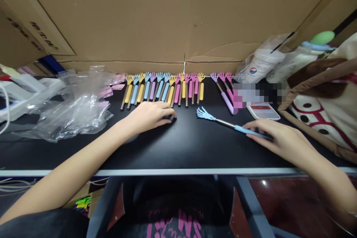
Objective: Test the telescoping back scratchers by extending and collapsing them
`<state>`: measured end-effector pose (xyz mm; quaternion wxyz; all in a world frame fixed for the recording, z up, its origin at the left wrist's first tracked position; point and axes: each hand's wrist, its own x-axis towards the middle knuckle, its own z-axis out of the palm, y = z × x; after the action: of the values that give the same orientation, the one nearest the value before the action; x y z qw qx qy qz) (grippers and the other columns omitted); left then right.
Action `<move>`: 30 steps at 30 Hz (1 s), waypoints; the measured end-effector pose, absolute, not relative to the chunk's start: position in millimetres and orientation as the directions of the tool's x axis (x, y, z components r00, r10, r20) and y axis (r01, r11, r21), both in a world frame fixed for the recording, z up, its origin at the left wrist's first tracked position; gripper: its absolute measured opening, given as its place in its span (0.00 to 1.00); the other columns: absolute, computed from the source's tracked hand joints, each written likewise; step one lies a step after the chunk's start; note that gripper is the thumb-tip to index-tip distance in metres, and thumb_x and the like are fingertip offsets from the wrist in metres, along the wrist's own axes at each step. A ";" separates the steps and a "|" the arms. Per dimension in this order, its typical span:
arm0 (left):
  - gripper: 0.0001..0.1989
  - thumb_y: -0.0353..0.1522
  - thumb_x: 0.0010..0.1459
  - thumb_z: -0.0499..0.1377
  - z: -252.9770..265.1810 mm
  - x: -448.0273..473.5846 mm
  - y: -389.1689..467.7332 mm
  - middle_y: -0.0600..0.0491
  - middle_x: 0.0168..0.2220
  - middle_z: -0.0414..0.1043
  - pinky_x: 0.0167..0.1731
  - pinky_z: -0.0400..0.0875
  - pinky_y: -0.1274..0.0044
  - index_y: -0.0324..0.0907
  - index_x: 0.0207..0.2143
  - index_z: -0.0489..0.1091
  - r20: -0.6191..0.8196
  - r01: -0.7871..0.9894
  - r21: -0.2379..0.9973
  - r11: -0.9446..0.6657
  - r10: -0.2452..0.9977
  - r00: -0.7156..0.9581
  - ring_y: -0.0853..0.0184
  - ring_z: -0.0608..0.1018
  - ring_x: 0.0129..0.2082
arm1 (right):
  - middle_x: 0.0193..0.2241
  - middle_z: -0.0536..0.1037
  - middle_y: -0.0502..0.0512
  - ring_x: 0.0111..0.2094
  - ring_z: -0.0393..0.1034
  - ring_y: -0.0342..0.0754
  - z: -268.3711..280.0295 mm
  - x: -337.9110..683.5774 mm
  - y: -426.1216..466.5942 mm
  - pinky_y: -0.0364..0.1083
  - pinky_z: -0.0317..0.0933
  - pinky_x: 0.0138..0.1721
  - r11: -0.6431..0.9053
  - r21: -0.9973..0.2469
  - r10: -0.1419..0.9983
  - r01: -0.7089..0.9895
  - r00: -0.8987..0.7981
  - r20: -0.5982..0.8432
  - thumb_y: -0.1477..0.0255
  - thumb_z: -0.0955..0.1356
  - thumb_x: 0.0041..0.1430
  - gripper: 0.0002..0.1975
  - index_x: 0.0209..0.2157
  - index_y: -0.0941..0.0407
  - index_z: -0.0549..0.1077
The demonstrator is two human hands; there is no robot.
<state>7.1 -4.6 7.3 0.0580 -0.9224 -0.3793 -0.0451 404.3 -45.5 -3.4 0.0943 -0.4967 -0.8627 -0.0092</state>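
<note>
My right hand point(284, 139) is closed around the light-blue handle of a back scratcher point(226, 123), whose claw end points left over the black desk. Between claw and handle its metal rod shows. My left hand point(150, 116) rests on the desk, fingers loosely bent and thumb apart, with nothing visible in it. Just beyond it lies a row of back scratchers point(146, 91) in yellow, blue, purple and pink, claws facing the cardboard. A few purple and pink back scratchers point(224, 95) lie apart, to the right of that row.
Clear plastic bags point(83, 108) are heaped at the left, near pink packets point(107, 91) and a white plastic rack point(30, 89). A phone point(263, 111), a bagged cup point(262, 65) and a brown-trimmed fabric bag point(315, 108) stand right. Cardboard point(125, 18) walls the back.
</note>
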 end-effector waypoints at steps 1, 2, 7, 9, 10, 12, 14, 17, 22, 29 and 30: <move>0.09 0.36 0.63 0.55 7.2 7.0 -4.6 0.57 0.43 0.73 0.32 0.67 0.80 0.48 0.45 0.70 0.128 0.704 -0.072 -0.706 0.694 0.709 0.68 0.77 0.42 | 0.34 0.76 0.53 0.32 0.69 0.46 -3.8 405.0 -46.5 0.43 0.59 0.32 0.495 -0.069 0.860 0.866 -0.477 0.183 0.58 0.62 0.62 0.15 0.42 0.52 0.72; 0.09 0.36 0.63 0.55 7.2 7.0 -4.7 0.57 0.43 0.73 0.32 0.67 0.80 0.48 0.45 0.70 0.128 0.704 -0.071 -0.706 0.694 0.709 0.68 0.77 0.42 | 0.34 0.75 0.53 0.31 0.68 0.45 -4.1 405.6 -47.5 0.43 0.59 0.31 0.485 -0.064 0.864 0.872 -0.466 0.192 0.58 0.62 0.62 0.15 0.41 0.52 0.72; 0.09 0.36 0.64 0.54 7.3 7.6 -5.1 0.57 0.43 0.73 0.31 0.67 0.80 0.48 0.45 0.70 0.121 0.712 -0.079 -0.698 0.702 0.702 0.68 0.77 0.41 | 0.30 0.74 0.50 0.27 0.66 0.43 -4.5 405.8 -52.1 0.42 0.56 0.26 0.441 -0.026 0.877 0.897 -0.425 0.223 0.56 0.61 0.61 0.15 0.41 0.51 0.71; 0.09 0.36 0.64 0.54 6.7 7.9 -5.1 0.56 0.43 0.73 0.32 0.67 0.81 0.47 0.45 0.70 0.124 0.712 -0.084 -0.697 0.702 0.701 0.68 0.77 0.41 | 0.28 0.74 0.50 0.24 0.65 0.43 -4.5 402.8 -53.5 0.42 0.55 0.24 0.424 0.001 0.881 0.906 -0.412 0.234 0.57 0.62 0.61 0.14 0.40 0.51 0.71; 0.10 0.36 0.64 0.54 6.3 7.9 -5.1 0.56 0.43 0.73 0.32 0.67 0.81 0.47 0.46 0.70 0.127 0.712 -0.087 -0.697 0.701 0.702 0.68 0.77 0.42 | 0.27 0.73 0.50 0.24 0.65 0.43 -4.6 400.6 -54.0 0.42 0.54 0.24 0.416 0.014 0.882 0.909 -0.407 0.238 0.58 0.62 0.61 0.14 0.40 0.51 0.70; 0.10 0.36 0.64 0.54 5.5 7.9 -4.8 0.55 0.44 0.73 0.32 0.67 0.81 0.47 0.46 0.69 0.131 0.709 -0.093 -0.699 0.698 0.704 0.68 0.76 0.42 | 0.27 0.73 0.49 0.23 0.64 0.43 -5.0 394.8 -54.4 0.42 0.53 0.22 0.411 0.036 0.879 0.911 -0.406 0.250 0.58 0.61 0.61 0.13 0.40 0.51 0.69; 0.10 0.35 0.64 0.53 4.8 7.8 -4.6 0.55 0.43 0.72 0.32 0.68 0.81 0.47 0.46 0.69 0.134 0.707 -0.099 -0.700 0.695 0.707 0.68 0.76 0.41 | 0.27 0.73 0.50 0.23 0.65 0.43 -5.3 387.8 -54.1 0.42 0.53 0.22 0.422 0.045 0.873 0.905 -0.420 0.249 0.58 0.60 0.62 0.13 0.40 0.51 0.68; 0.10 0.34 0.65 0.51 4.6 7.7 -4.3 0.54 0.42 0.72 0.32 0.68 0.81 0.46 0.45 0.69 0.136 0.703 -0.103 -0.704 0.690 0.711 0.68 0.77 0.40 | 0.28 0.74 0.51 0.25 0.67 0.45 -5.4 376.8 -52.8 0.43 0.55 0.23 0.446 0.021 0.872 0.895 -0.439 0.218 0.59 0.59 0.63 0.12 0.39 0.51 0.66; 0.10 0.35 0.65 0.51 5.9 8.4 -5.1 0.54 0.42 0.73 0.32 0.67 0.81 0.45 0.44 0.70 0.150 0.703 -0.096 -0.704 0.688 0.710 0.69 0.77 0.40 | 0.32 0.76 0.52 0.30 0.71 0.47 -3.3 365.8 -47.4 0.46 0.62 0.29 0.496 -0.067 0.856 0.866 -0.474 0.206 0.59 0.59 0.64 0.13 0.40 0.51 0.68; 0.10 0.35 0.65 0.52 6.5 9.0 -6.4 0.54 0.42 0.73 0.32 0.67 0.81 0.46 0.45 0.69 0.145 0.708 -0.100 -0.699 0.693 0.706 0.68 0.76 0.41 | 0.46 0.74 0.56 0.47 0.69 0.53 5.2 383.2 -46.9 0.51 0.65 0.46 0.568 -0.148 0.822 0.810 -0.550 0.149 0.59 0.61 0.63 0.16 0.46 0.51 0.70; 0.10 0.35 0.65 0.51 6.4 8.9 -6.4 0.54 0.42 0.73 0.31 0.66 0.81 0.46 0.45 0.69 0.147 0.706 -0.101 -0.701 0.692 0.707 0.68 0.76 0.40 | 0.48 0.73 0.56 0.49 0.68 0.53 6.3 387.8 -49.5 0.52 0.64 0.49 0.577 -0.157 0.816 0.801 -0.563 0.129 0.59 0.62 0.62 0.17 0.48 0.51 0.70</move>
<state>8.9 -6.4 6.4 0.0747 -0.9209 -0.3796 -0.0488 387.8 -49.5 6.3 0.0941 -0.4579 -0.8831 0.0402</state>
